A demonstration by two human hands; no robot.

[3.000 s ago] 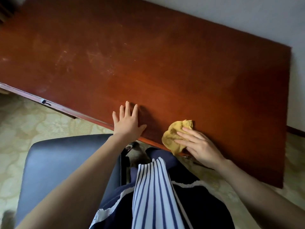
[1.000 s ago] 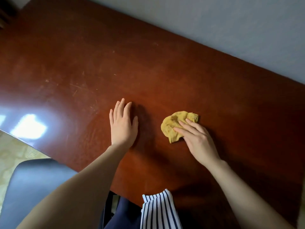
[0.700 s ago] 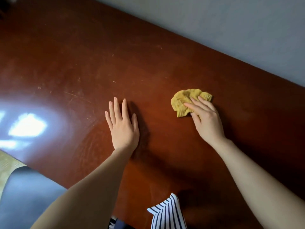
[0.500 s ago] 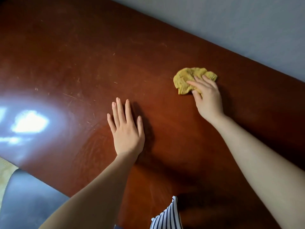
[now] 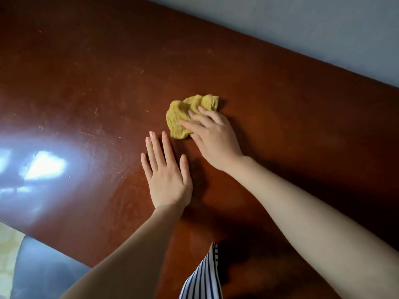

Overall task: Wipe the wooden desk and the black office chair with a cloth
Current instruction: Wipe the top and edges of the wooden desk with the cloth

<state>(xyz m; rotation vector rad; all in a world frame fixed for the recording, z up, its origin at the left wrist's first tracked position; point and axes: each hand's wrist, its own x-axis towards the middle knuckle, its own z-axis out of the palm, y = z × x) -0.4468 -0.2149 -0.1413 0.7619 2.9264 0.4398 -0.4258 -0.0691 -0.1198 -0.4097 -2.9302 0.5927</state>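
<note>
The reddish-brown wooden desk [image 5: 86, 67] fills most of the view. A crumpled yellow cloth [image 5: 183, 115] lies on it near the middle. My right hand [image 5: 213, 139] presses down on the cloth with straight, spread fingers. My left hand [image 5: 166, 173] lies flat on the desk just left of and below the cloth, palm down with fingers straight. A corner of the black office chair [image 5: 41, 270] shows at the bottom left, below the desk's near edge.
A grey wall [image 5: 302, 24] runs along the desk's far edge. A bright window reflection [image 5: 43, 165] glares on the desk's left part. Pale patterned floor [image 5: 8, 244] shows at the far left. Striped clothing [image 5: 203, 279] hangs at the bottom centre.
My right hand first pushed the cloth away toward the wall, then drew it back toward me and to the left, close to my left hand. My left hand stayed flat on the desk.
</note>
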